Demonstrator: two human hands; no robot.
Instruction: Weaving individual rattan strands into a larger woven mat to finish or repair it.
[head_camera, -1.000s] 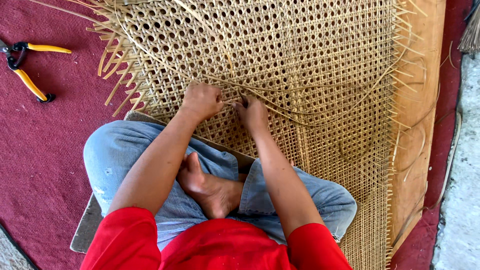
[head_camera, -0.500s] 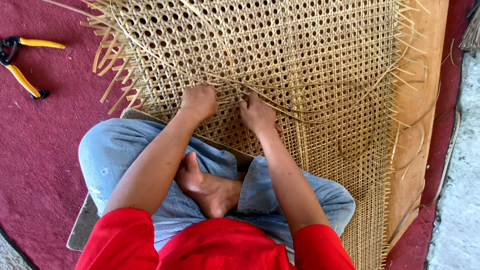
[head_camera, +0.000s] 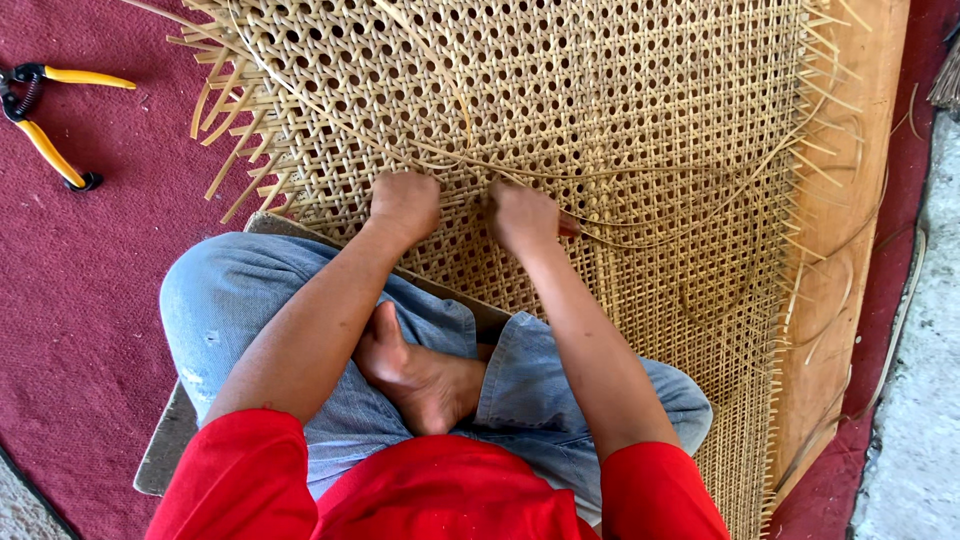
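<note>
A large woven cane panel (head_camera: 560, 90) with an open lattice lies on a wooden board (head_camera: 850, 200) in front of me. My left hand (head_camera: 405, 203) rests knuckles-up on the weave near its lower middle, fingers curled onto a cane strand. My right hand (head_camera: 525, 217) sits just to its right, pinching a loose cane strand (head_camera: 700, 225) that trails away to the right across the panel. I sit cross-legged in blue jeans (head_camera: 240, 300) and a red shirt, a bare foot (head_camera: 420, 375) tucked between my knees.
Yellow-handled pliers (head_camera: 50, 120) lie on the dark red carpet (head_camera: 80, 330) at the upper left. Loose cane ends stick out along the panel's left and right edges. A grey concrete floor (head_camera: 920, 420) runs down the right side.
Both hands have stayed close together on the weave, shifting only slightly. The right hand has drawn its strand a little towards the right.
</note>
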